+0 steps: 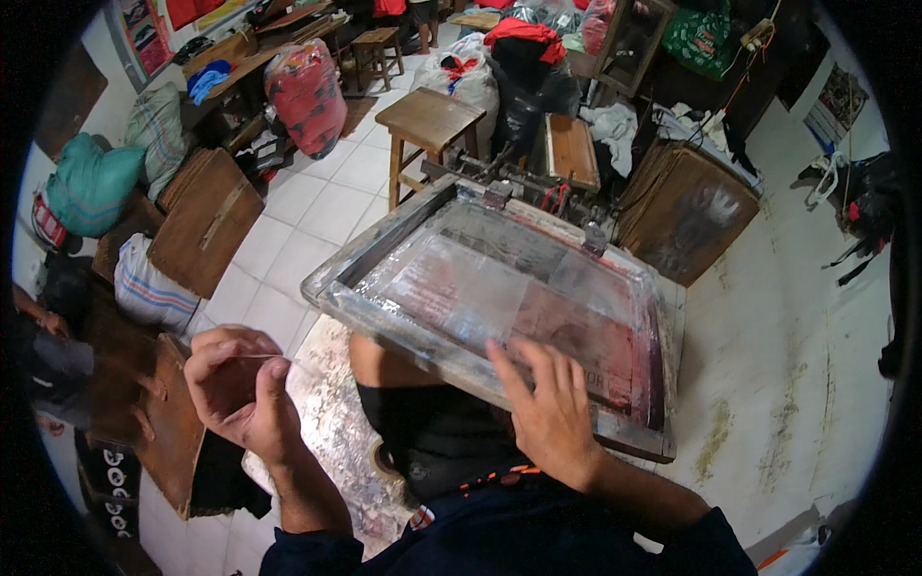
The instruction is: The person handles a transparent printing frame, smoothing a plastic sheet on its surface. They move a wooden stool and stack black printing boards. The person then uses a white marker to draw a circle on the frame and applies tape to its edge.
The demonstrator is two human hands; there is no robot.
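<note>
A wooden screen-printing frame point(413, 341) sits tilted in front of me, with metal hinge clamps point(595, 238) along its far edge. Its mesh point(519, 274) has clear, shiny strips or film on it and reddish stains towards the right. My right hand point(552, 408) lies at the near side of the frame, fingers spread, fingertips on or just over the mesh. Left of the frame, my left hand point(240, 394) is raised with thumb and fingers pinched together. A thin clear strip point(305, 368) seems to come from this pinch; its exact kind is hard to make out.
A wooden stool point(430, 120) stands beyond the frame, with stuffed sacks point(305, 96) behind it. Brown boards point(206, 226) lean at the left, near another person's hand point(55, 324). A brown box point(687, 206) stands against the white wall point(768, 365) at right.
</note>
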